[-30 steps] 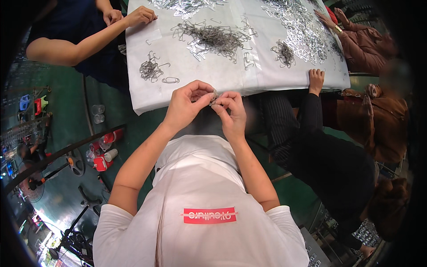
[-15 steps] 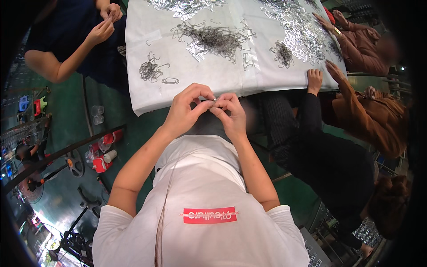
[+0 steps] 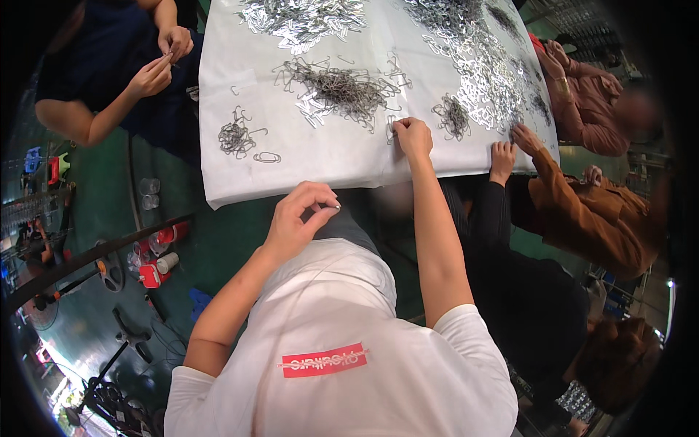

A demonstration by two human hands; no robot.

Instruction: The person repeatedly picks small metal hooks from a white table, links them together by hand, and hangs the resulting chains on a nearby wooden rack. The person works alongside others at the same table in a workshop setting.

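Observation:
My left hand [image 3: 301, 218] is raised in front of the table's near edge, its thumb and forefinger pinched together. Between those fingertips shows the tip of a small metal piece [image 3: 337, 206]; the fingers hide the rest. Out over the white-covered table [image 3: 313, 160] reaches my right hand [image 3: 413, 138], fingers closed and pointing down. Its fingertips touch down beside a few bent wire pieces [image 3: 391, 121], and whatever they grip is hidden. A tangled pile of grey wire hooks [image 3: 349, 87] lies just beyond, to the left of that hand.
Shiny metal clips [image 3: 306, 22] are heaped at the far side, with more clips [image 3: 484, 95] to the right. Smaller wire piles [image 3: 237, 137] [image 3: 453, 116] lie left and right. Co-workers' hands [image 3: 151, 75] [image 3: 502, 162] are at both sides. Red containers [image 3: 153, 274] stand on the floor.
My hands were together at the table's near edge. The right one has moved forward and right onto the table; the left has stayed back, still pinching. The view has shifted slightly.

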